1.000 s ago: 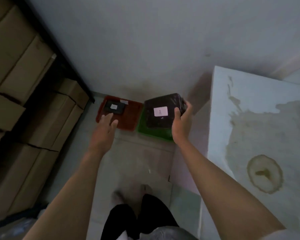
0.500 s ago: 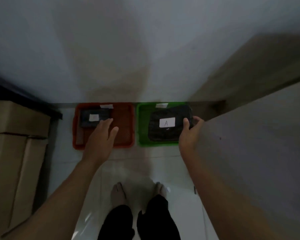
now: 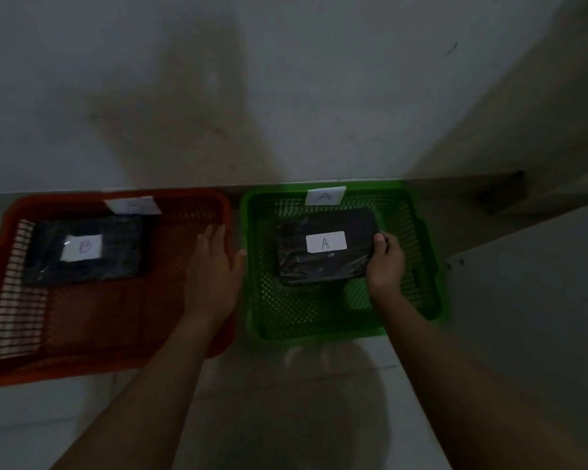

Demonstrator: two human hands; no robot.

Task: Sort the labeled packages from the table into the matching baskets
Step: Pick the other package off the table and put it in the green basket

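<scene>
The A package (image 3: 323, 259) lies flat inside the green basket (image 3: 418, 232), long axis running left to right, label up and readable. It is black, glossy-wrapped, with a white label. The right hand (image 3: 386, 262) grips its right end, thumb on top. The left hand (image 3: 214, 269) hangs open, fingers spread, over the red basket (image 3: 116, 334), where the B package (image 3: 85, 249) lies.
</scene>
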